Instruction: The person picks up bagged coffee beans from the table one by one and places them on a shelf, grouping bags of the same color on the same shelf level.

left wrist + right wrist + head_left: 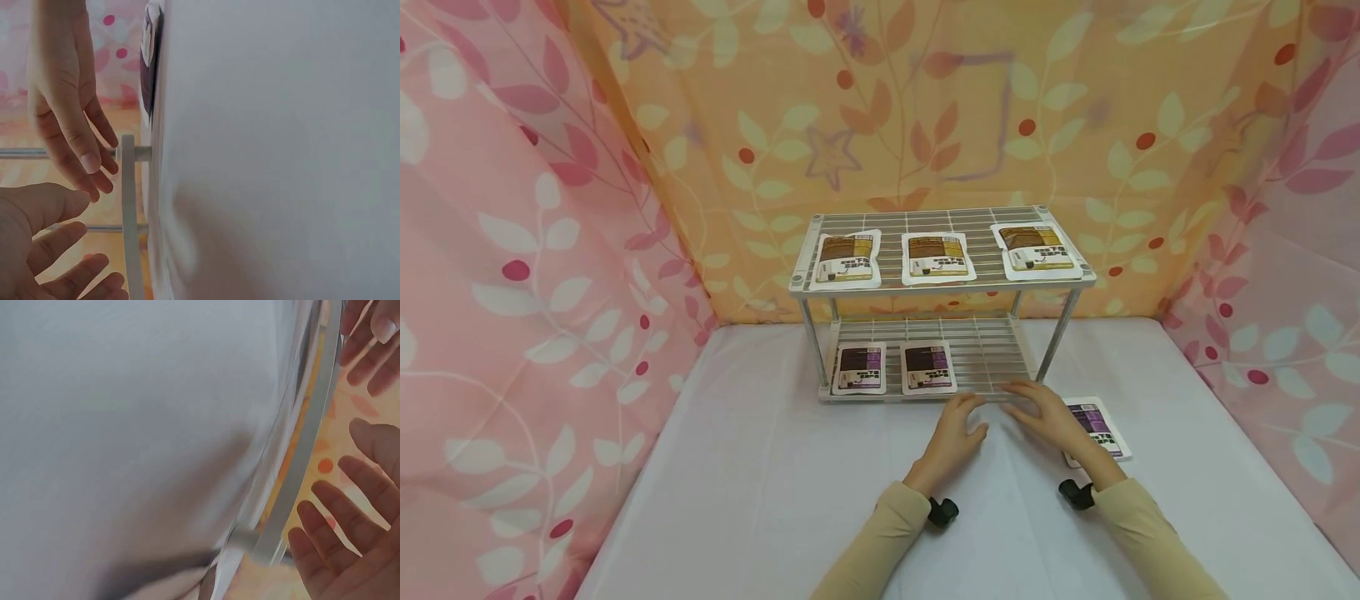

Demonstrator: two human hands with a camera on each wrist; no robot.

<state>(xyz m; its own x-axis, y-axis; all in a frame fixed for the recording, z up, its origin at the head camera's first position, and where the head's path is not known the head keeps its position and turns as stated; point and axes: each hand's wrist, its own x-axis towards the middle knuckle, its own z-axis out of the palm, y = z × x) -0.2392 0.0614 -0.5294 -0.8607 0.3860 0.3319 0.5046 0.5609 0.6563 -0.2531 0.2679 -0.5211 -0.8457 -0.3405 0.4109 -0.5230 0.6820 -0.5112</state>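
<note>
My left hand (pixel 951 442) is just in front of the lower shelf's front edge, its fingers loosely bent and holding nothing. Facing it, my right hand (pixel 1051 421) has its fingers spread at the same edge, also holding nothing; whether it touches the rail is unclear. Under the right wrist, a purple-and-white packet (pixel 1097 427) lies on the table, partly covered by the forearm. Two similar packets, a left one (pixel 861 368) and a middle one (pixel 928 367), lie on the lower shelf (pixel 1000 350). In the left wrist view, the shelf's rail (pixel 129 212) passes beside both hands' fingertips.
On the upper shelf (pixel 891 221) lie three brown-and-yellow packets: left (pixel 847 260), middle (pixel 937 258) and right (pixel 1037 252). The wire rack stands on a white-covered table (pixel 745 483). Patterned cloth (pixel 700 167) hangs at the back and both sides.
</note>
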